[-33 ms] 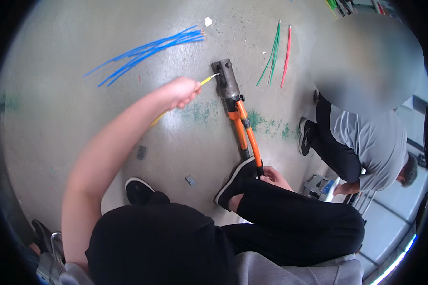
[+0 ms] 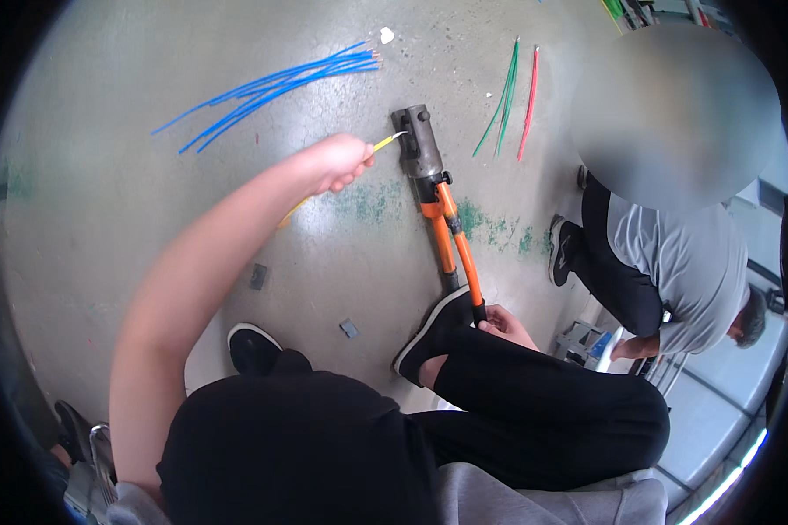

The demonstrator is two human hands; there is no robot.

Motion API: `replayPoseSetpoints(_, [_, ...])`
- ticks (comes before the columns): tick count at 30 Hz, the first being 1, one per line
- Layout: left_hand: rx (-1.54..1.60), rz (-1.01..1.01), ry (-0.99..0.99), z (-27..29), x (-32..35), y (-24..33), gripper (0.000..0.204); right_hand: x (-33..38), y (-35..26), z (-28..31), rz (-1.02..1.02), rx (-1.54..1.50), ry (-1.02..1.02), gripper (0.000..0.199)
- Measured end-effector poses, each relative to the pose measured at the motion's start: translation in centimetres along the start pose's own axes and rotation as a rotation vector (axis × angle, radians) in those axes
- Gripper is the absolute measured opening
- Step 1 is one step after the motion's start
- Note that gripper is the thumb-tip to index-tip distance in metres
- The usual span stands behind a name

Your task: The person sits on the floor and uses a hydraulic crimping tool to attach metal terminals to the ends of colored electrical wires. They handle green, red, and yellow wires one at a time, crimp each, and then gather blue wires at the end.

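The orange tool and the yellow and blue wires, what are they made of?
The tool's head looks like metal: dull grey with worn sheen. Its orange handles look smooth and painted, perhaps over metal, but I can't be sure. The yellow wire seems coated in evenly coloured plastic; its bare tip looks silvery, like metal. The blue wires look plastic-coated too, with coppery ends.
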State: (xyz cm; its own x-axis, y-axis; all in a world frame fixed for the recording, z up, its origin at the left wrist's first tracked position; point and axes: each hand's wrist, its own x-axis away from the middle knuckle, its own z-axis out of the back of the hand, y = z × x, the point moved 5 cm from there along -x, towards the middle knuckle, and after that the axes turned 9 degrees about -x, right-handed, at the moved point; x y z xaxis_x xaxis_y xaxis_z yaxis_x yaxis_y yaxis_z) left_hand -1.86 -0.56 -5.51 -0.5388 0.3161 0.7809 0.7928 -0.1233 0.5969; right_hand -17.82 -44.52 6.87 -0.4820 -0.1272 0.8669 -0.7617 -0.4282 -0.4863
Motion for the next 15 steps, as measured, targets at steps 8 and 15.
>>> replayPoseSetpoints(8, [0.015,0.002,-0.017,-2.2,-1.4,0.2,0.026,1.3,-3.3,0.5,-0.085,0.099,0.109,0.025])
replayPoseSetpoints(15, [0.002,-0.063,-0.017,-3.3,-2.9,1.2,0.021,1.2,-3.3,0.4,-0.074,0.107,0.135,0.025])
